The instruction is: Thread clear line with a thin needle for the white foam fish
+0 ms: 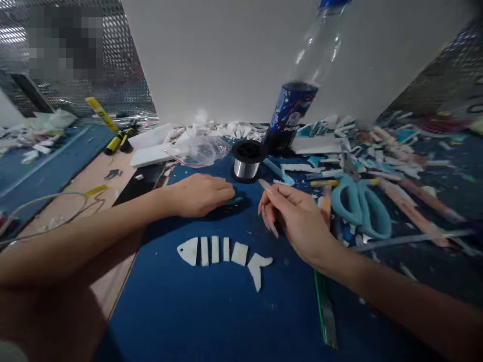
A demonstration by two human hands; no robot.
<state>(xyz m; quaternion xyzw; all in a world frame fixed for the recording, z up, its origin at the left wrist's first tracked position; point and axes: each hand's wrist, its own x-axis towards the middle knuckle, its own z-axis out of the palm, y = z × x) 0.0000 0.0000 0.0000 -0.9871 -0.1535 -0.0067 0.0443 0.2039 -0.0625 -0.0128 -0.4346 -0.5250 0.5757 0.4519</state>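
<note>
A white foam fish, cut into several segments, lies on the blue mat in front of me. My left hand rests palm down beyond it, fingers curled over a small teal-tipped object. To its right, my right hand is pinched with fingers bent; what it holds, if anything, is too fine to see. A spool of silver wire stands just beyond both hands.
A dark soda bottle stands behind the spool. Light blue scissors lie to the right among foam scraps and strips. A clear plastic bag, white foam slabs and yellow-black tools sit at back left. A metal ruler lies along the mat's right.
</note>
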